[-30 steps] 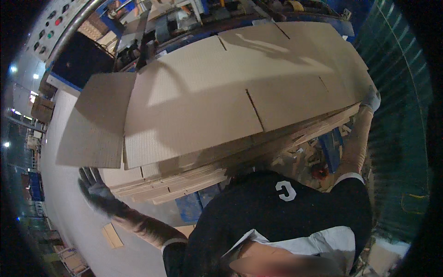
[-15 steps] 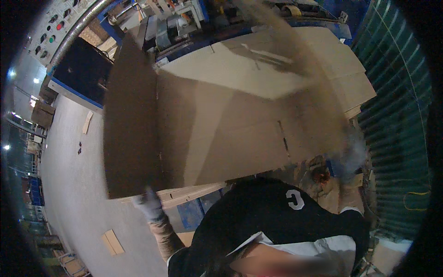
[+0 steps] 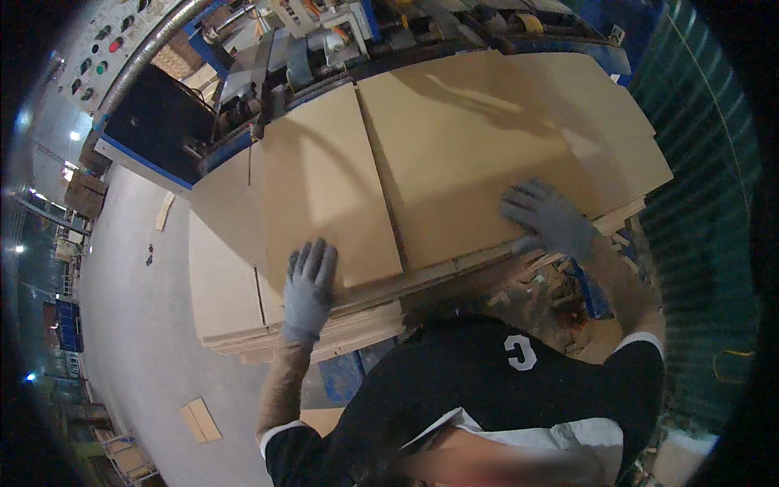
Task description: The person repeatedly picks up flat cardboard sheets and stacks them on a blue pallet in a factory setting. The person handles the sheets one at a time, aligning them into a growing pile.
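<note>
From the head camera I see both gloved hands pressed flat on a large cardboard sheet lying on top of a stack of similar sheets. My left hand, fingers spread open, rests on the sheet's near left corner, where a narrower flap is set off by a crease. My right hand, also open with fingers splayed, lies palm down near the sheet's near right edge; neither hand grips anything. The stack's layered edges show just below both hands, with a lower sheet jutting out to the left. Beyond the far edge stands a blue machine with grey metal parts, and a panel of coloured buttons sits at upper left. A small cardboard scrap lies on the grey floor well apart from the stack.
</note>
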Available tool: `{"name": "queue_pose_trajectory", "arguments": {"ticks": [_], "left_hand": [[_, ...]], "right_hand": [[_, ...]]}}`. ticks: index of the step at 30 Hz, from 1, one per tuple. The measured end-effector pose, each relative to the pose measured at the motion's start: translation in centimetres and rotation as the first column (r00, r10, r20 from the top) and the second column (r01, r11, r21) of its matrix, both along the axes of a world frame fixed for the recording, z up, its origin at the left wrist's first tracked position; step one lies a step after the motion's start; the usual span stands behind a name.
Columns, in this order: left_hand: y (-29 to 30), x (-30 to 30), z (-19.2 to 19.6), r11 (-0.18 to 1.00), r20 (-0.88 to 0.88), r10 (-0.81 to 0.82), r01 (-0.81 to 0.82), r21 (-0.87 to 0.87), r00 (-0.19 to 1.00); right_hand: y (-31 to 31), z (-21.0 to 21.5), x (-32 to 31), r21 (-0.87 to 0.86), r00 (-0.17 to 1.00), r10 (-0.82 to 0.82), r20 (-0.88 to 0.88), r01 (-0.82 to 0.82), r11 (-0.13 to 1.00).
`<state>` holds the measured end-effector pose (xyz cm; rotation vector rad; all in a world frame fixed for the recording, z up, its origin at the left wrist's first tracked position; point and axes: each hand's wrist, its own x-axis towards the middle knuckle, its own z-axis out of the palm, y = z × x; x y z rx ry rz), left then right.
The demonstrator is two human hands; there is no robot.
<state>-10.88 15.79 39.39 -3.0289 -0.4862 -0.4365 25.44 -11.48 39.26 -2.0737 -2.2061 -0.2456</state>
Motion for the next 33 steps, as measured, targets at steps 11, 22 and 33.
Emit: {"name": "queue_pose_trajectory", "arguments": {"ticks": [11,22,33], "left_hand": [[16.8,15.1,-1.5,0.956,0.198,0.276,-0.289,0.041,0.941],[5.7,-8.6,-2.4,0.309,0.335,0.941,-0.289,-0.906,-0.041],[4.7,-11.8,-2.9,0.288,0.336,0.925,-0.249,-0.925,-0.179]], "right_hand": [[17.6,0.1,10.5,0.059,0.97,-0.236,0.052,0.233,0.971],[-9.0,-5.4,15.4,0.484,0.157,-0.86,-0.485,0.867,-0.115],[-15.7,-8.7,19.9,0.359,0.364,-0.013,-0.931,0.912,-0.201]]}}
